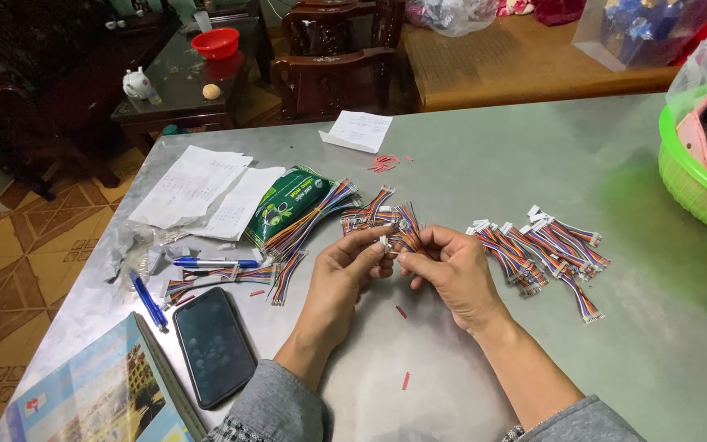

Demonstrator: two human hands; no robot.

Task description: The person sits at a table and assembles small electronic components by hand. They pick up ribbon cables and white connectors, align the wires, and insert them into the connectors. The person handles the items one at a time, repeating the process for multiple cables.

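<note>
Grey metal bench [468,164] fills most of the view, scuffed and shiny. Green plastic basket [691,184] sits at its far right edge, partly cut off. Near left corner: a book [100,393] with a picture cover, and just beside it a black phone [213,345] lying face up, screen dark. Farther back on the left, loose sheets of paper [198,192] overlap, with a green packet [286,203] lying against them; a folded white note [359,130] lies apart toward the far edge. Two blue pens: one [149,301] near the book, one [214,263] just above the phone. Bundles of multicoloured wire pieces lie across the middle: one heap [308,225] left of the hands over the green packet, another heap [546,250] with white plugs on the right. Both hands meet at the bench centre. Left hand [345,266] is closed, thumb and fingertips pinching a small white plug [385,241]. Right hand [452,266] is closed too, gripping a short wire bundle [405,237] at the plug end; the bundle's free ends fan up and away over the bench. Small red snippets [401,312] lie scattered near the wrists, more [384,163] near the note.
</note>
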